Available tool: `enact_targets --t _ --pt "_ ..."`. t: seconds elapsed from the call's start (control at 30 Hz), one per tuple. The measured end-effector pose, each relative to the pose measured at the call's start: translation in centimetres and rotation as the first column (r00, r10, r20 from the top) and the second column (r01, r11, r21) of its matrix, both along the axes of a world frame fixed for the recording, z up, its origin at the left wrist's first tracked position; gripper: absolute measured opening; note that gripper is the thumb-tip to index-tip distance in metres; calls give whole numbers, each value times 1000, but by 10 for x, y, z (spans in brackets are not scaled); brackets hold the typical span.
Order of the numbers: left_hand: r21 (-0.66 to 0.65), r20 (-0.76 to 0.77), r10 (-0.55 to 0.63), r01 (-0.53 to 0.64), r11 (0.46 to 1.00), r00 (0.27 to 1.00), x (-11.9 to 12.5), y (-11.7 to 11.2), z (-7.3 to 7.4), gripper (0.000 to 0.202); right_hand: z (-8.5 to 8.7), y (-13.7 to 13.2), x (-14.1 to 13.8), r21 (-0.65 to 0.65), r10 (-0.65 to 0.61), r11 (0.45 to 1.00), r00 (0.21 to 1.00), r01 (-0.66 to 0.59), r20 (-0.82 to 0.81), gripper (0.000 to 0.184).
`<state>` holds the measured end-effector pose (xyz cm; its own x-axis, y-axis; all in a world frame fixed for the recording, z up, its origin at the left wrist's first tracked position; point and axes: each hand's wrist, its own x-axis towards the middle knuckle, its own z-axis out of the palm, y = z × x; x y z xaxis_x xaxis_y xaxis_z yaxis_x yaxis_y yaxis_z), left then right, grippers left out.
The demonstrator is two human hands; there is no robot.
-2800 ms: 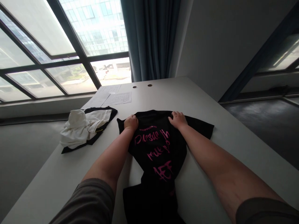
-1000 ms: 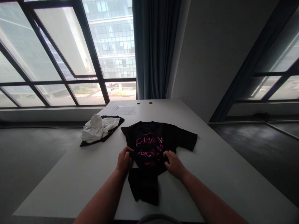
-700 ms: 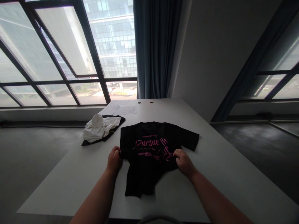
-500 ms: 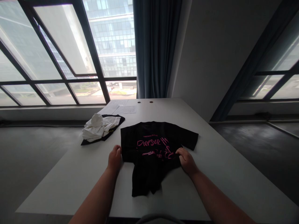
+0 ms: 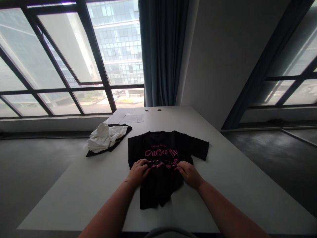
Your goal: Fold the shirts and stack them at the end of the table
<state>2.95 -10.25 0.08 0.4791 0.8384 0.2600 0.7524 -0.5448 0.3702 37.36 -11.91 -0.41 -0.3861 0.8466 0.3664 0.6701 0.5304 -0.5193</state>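
Observation:
A black T-shirt [image 5: 158, 140] with pink lettering lies on the white table, its collar toward the far end and its lower part bunched toward me. My left hand [image 5: 139, 172] rests on the shirt's left middle, fingers curled on the cloth just under the lettering. On the other side, my right hand [image 5: 190, 173] pinches the fabric beside the print with bent fingers. Between both hands the cloth is rumpled and hides part of the letters. The right sleeve stretches out flat, and the lower end of the shirt hangs together in a crumpled shape.
The white table [image 5: 81, 198] reaches toward the windows. A heap of white cloth [image 5: 102, 138] lies on dark cloth [image 5: 123, 132] at its left edge. Behind that are paper sheets [image 5: 133, 118]. A blue curtain [image 5: 162, 53] hangs beyond the far end.
Both hands have moved inward from the shirt's side edges onto its middle, closer together. The right side of the shirt's body has been drawn in, while the sleeves have barely moved.

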Motion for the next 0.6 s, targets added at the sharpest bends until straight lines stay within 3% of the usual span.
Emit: enact_targets --t 0.13,0.23,0.33,0.47,0.6 --pt "-42 42 46 -44 998 998 -4 5 3 39 -5 7 3 91 -148 986 987 141 70 40" --pt "-104 53 110 -104 989 992 -9 8 8 46 -14 16 15 194 -427 892 902 409 62 34" --pt "-103 7 214 -212 972 977 -12 9 11 40 -25 25 32 160 -587 805 807 571 69 34" --pt "-79 -29 321 -322 943 947 -11 8 9 26 -28 28 45 58 -570 821 811 567 134 38" --pt "-85 -26 403 -403 911 915 -10 7 8 25 -12 16 38 208 -471 865 882 456 26 29"
